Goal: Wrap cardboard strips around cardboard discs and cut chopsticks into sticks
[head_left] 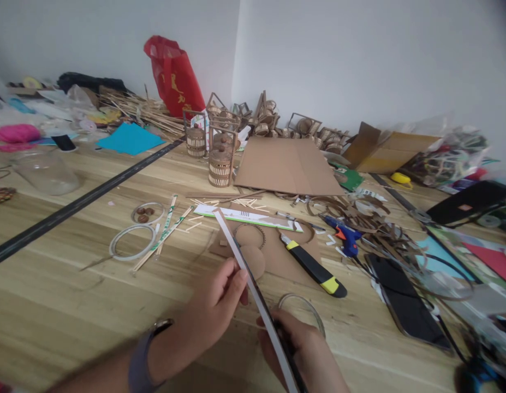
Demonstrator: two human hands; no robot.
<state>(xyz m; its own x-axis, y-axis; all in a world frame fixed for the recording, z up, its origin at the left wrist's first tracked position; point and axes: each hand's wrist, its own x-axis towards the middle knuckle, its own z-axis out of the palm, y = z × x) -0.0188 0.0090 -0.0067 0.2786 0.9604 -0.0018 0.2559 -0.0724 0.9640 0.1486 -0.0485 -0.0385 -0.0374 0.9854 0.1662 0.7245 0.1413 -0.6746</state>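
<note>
A long, narrow strip, white along one side and dark along the other, slants across the middle of the view and runs out at the bottom. My left hand pinches it between thumb and fingers around its middle. Lower down, my right hand is closed around the same strip; its fingertips are partly hidden. Just beyond lies a cardboard sheet bearing a cardboard disc, a toothed ring and a black-and-yellow utility knife. A clear ring lies partly behind my right hand.
Rolled white strips and wrapped chopsticks lie left. Right are a blue glue gun, tangled brown strips and a phone with a cable over it. Small slatted baskets and a large cardboard piece stand behind.
</note>
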